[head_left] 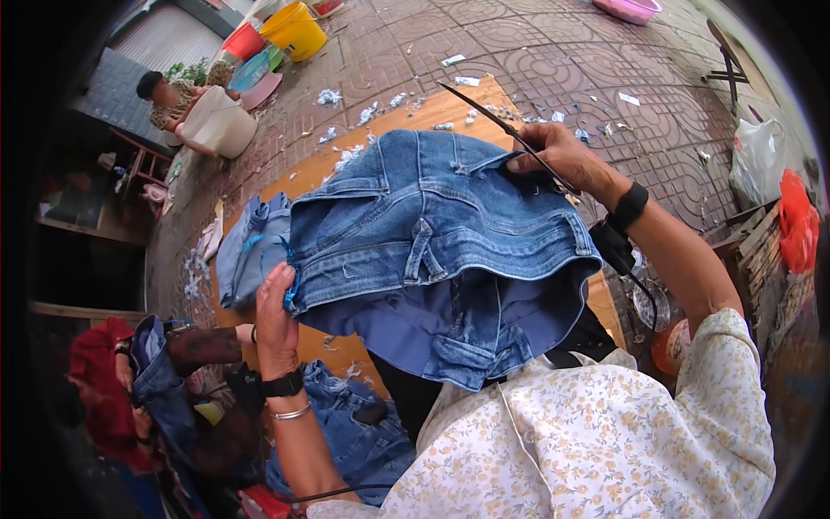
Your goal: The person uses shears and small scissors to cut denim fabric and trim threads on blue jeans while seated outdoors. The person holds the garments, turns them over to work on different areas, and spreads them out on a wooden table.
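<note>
A blue denim garment [406,199] spreads across my lap and the board, its waistband towards me and its purple-blue lining showing. My left hand [276,316] grips the left end of the waistband, beside a bright blue tie. At the far right side, my right hand [566,160] holds a long, dark, pointed blade [484,108]; its fingertips are at the garment's pocket edge. Whether the blade has a second half is hidden by the hand. A paler folded denim piece [251,259] lies to the left, and more denim [337,424] is heaped below my left forearm.
A wooden board [484,99] lies under the work, with thread scraps [347,158] around it. A person [169,99] sits far left beside a white bucket [220,123]. Another person's arm [203,348] and denim are near left. Plastic bags [757,164] hang at right.
</note>
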Available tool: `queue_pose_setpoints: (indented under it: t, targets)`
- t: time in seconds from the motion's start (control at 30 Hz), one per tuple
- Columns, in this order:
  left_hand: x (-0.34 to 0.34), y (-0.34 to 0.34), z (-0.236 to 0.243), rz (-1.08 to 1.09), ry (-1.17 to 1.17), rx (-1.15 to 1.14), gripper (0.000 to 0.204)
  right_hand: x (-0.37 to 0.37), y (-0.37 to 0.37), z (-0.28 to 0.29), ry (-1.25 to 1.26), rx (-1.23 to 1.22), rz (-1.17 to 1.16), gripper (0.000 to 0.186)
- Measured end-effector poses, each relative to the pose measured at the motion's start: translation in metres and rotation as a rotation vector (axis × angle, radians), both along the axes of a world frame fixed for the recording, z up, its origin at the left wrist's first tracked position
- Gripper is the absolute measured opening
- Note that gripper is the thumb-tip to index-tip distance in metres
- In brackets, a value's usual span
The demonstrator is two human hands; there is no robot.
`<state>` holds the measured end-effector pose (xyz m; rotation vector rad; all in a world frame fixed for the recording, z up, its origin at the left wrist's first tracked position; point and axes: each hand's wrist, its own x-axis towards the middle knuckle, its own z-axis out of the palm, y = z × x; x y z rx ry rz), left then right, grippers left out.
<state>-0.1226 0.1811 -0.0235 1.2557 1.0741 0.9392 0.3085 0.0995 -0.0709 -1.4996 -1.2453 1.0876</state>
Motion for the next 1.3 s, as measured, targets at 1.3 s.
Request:
queue_pose_setpoints:
  t: [1.3]
  targets:
    - [0.038,-0.090,0.029,-0.129,0.552,0.957,0.008,-0.147,-0.136,0.020,-0.491,0.454,0.266,0.040]
